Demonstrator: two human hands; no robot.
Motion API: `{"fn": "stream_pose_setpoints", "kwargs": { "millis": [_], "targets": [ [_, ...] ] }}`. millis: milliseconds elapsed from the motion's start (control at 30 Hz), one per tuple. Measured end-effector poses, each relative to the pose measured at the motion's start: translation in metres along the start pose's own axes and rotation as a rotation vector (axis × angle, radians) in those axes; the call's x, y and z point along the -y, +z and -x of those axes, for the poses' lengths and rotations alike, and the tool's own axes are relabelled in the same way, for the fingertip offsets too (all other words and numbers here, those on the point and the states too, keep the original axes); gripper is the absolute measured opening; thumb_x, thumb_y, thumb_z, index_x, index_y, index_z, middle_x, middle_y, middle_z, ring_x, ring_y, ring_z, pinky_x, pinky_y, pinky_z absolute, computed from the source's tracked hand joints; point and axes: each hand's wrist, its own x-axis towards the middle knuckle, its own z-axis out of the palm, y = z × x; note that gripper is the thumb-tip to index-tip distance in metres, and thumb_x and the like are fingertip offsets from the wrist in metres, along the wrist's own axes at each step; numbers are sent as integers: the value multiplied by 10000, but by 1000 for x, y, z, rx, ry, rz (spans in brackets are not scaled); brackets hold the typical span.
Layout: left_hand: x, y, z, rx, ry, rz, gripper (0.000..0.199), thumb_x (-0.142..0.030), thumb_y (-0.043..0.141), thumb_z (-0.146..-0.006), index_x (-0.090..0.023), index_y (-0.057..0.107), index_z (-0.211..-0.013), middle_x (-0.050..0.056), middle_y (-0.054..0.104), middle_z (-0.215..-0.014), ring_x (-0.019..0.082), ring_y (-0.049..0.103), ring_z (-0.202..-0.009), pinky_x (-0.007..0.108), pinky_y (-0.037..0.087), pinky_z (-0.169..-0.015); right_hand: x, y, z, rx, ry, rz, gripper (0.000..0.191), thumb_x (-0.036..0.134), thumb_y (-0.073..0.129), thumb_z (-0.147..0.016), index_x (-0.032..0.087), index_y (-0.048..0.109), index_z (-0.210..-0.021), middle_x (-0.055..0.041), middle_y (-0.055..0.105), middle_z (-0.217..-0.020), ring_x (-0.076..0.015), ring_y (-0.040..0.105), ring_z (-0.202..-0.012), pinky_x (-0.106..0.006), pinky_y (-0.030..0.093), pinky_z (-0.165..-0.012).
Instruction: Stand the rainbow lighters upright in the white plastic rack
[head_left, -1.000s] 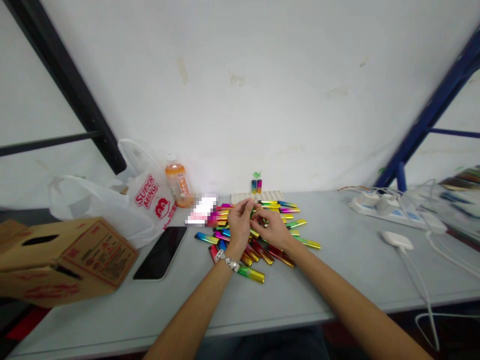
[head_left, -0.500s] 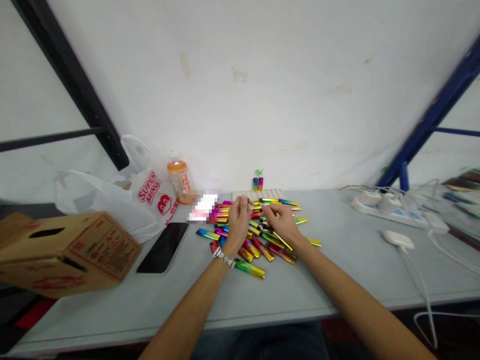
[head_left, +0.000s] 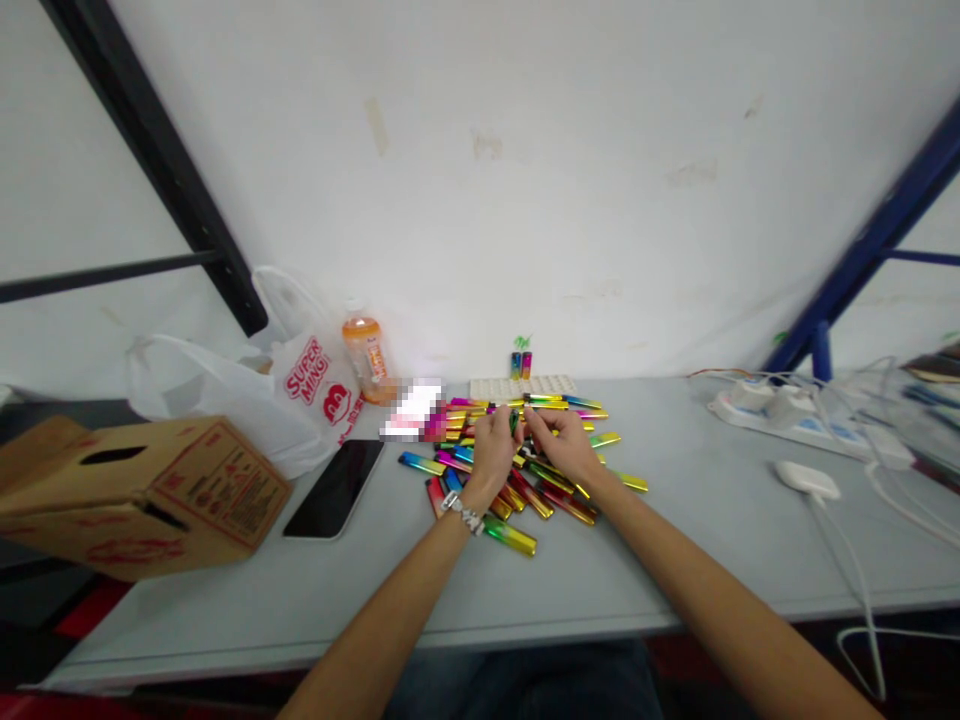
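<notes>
My left hand (head_left: 495,450) is closed around a green lighter (head_left: 514,422), with its dark end pointing up between the fingers. Close beside it, my right hand (head_left: 564,445) has thumb and fingers pinched together at the lighter; what lies in that pinch is too small to make out. Beneath and around both hands spreads a pile of shiny, multicoloured lighters (head_left: 534,497). A green-and-yellow lighter (head_left: 511,536) lies at the pile's near edge, by my left wrist. Two upright lighters (head_left: 520,366) stand at the back on a white tray with small holes (head_left: 559,384).
On the left are a cardboard box (head_left: 187,490), a plastic bag (head_left: 300,400), a black-screened phone (head_left: 336,490) and an orange drink bottle (head_left: 367,358). To the right lie a power strip (head_left: 814,428) and a white charger (head_left: 807,480) with cables. A wall rises behind the grey table (head_left: 660,580).
My left hand has moved right and lower, bringing the green lighter next to my right hand's fingertips. My right hand has stayed nearly in place. The whole view has shifted slightly.
</notes>
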Motion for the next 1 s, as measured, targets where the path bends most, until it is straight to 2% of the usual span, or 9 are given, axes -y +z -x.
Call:
{"fn": "stream_pose_setpoints", "kwargs": {
  "millis": [133,233,333,433,600,700,833,933,1000],
  "targets": [
    [-7,0,5,-11,-95,103,498,-485,468,-869,-185,416,-475,-55,329,-416,57,270,-383,214,227,-421,0,1,0,-3,12,-16,557,565,402,-959,161,589,-625,20,468,-514,-108,414,-507,-243,317,-521],
    [-10,-1,7,31,-142,215,573,-665,442,-844,-187,426,-528,-62,331,-425,50,250,-376,203,184,-401,0,1,1,-12,29,-29,583,583,394,-958,159,594,-611,20,462,-502,-107,413,-496,-243,312,-507],
    [-11,-3,6,70,-160,253,616,-743,411,-819,-192,427,-543,-65,317,-416,51,248,-368,202,166,-393,-1,2,1,-17,43,-47,612,612,383,-952,159,611,-609,15,472,-495,-112,424,-487,-248,317,-498],
    [-9,-4,5,48,-121,162,589,-672,433,-847,-193,423,-503,-58,314,-400,58,261,-363,213,180,-395,-4,3,0,-21,55,-55,631,635,376,-945,157,639,-629,12,487,-490,-117,436,-483,-251,326,-497],
    [-1,-3,0,-8,-19,-10,485,-403,406,-892,-203,407,-450,-38,337,-395,88,327,-391,229,264,-427,-6,3,-1,-15,59,-33,633,622,381,-951,158,642,-611,10,495,-480,-119,451,-489,-253,340,-515],
    [1,-4,-2,4,-10,-13,456,-383,407,-895,-209,413,-473,-36,354,-408,97,334,-406,227,278,-426,-5,3,0,-10,34,-42,600,586,386,-962,167,588,-582,16,476,-488,-115,440,-496,-251,335,-516],
    [-1,-4,-1,20,-55,134,489,-519,432,-903,-194,452,-539,-34,415,-464,86,369,-429,203,300,-418,-1,3,1,-38,-44,-84,412,513,489,-940,170,638,-766,15,539,-599,-119,475,-555,-250,371,-553],
    [0,-2,0,55,-59,286,478,-624,482,-868,-176,573,-732,5,601,-635,114,539,-566,205,421,-497,2,6,0,-76,-60,-137,326,482,624,-866,184,649,-995,7,590,-703,-121,506,-582,-251,402,-551],
    [2,-1,1,99,-50,309,531,-675,466,-860,-167,613,-820,40,671,-744,151,619,-687,226,475,-563,4,9,0,-96,-55,-170,343,480,679,-822,203,646,-1021,-9,609,-782,-123,534,-606,-256,436,-552]
  ]
}}
